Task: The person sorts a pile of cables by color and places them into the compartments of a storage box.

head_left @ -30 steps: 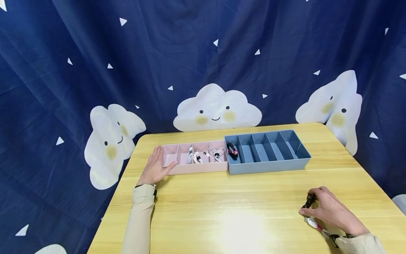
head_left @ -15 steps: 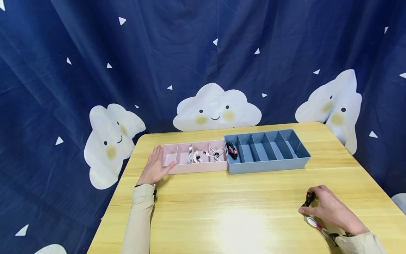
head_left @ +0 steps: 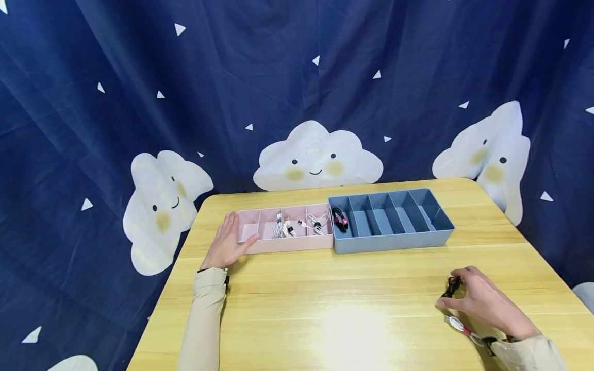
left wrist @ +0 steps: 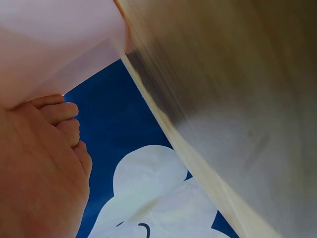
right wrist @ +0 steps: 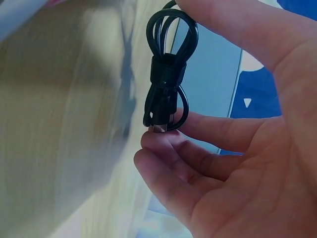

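My right hand [head_left: 489, 304] is at the right of the table in the head view, holding a bundled black cable [right wrist: 168, 74] between thumb and fingertips. A black tie wraps the cable's middle, and a metal plug shows at one end. Beneath this hand lies a white cable [head_left: 456, 323] with a red part, partly hidden by the wrist. Fingers extended, my left hand [head_left: 225, 245] rests against the left end of the pink divided box [head_left: 287, 246], its thumb over the front rim. Several white cables [head_left: 289, 229] lie in the box's compartments.
A blue divided box [head_left: 394, 243] stands against the pink one's right end. Its leftmost compartment holds a black cable with red parts [head_left: 340, 220]. Both boxes stand toward the back of the wooden table [head_left: 297, 288], before a dark blue curtain [head_left: 278, 62].
My right hand has risen slightly with the black cable, moving a little away from the white cable. The left hand and both boxes stay in place.
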The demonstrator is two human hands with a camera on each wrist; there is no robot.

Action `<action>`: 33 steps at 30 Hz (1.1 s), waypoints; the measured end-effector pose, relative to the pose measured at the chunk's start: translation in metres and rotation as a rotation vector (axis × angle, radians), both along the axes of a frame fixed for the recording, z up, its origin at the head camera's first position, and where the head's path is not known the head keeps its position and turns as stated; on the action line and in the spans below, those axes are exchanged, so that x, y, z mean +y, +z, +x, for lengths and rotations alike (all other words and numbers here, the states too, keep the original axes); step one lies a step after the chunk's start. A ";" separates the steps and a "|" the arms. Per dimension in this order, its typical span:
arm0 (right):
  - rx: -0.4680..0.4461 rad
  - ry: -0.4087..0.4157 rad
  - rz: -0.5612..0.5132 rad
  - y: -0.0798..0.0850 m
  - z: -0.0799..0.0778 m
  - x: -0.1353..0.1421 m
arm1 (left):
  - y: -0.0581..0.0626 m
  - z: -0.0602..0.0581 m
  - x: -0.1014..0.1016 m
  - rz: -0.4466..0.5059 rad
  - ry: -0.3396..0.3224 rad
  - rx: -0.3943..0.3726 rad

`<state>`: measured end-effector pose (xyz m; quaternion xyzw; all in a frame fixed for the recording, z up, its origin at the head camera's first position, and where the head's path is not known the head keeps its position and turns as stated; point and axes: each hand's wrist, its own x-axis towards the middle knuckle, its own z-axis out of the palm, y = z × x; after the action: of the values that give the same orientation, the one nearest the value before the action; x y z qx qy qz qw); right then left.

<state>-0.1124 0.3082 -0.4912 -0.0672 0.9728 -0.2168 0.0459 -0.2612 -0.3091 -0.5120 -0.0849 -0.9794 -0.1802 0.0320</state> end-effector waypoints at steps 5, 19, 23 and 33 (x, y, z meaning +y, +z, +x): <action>0.017 0.003 -0.005 0.003 -0.001 -0.001 | 0.000 0.000 0.000 0.000 -0.001 -0.002; 0.068 0.027 -0.014 0.011 -0.004 -0.002 | 0.001 0.000 0.002 0.004 -0.002 0.006; 0.095 0.033 -0.011 0.015 -0.007 -0.003 | 0.001 0.001 0.002 0.004 -0.002 0.007; 0.151 0.066 -0.020 0.022 -0.010 -0.004 | 0.001 0.001 0.001 0.001 -0.001 0.015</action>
<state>-0.1227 0.3043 -0.4687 -0.1160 0.9686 -0.2190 -0.0209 -0.2603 -0.3079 -0.5107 -0.0868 -0.9790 -0.1801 0.0394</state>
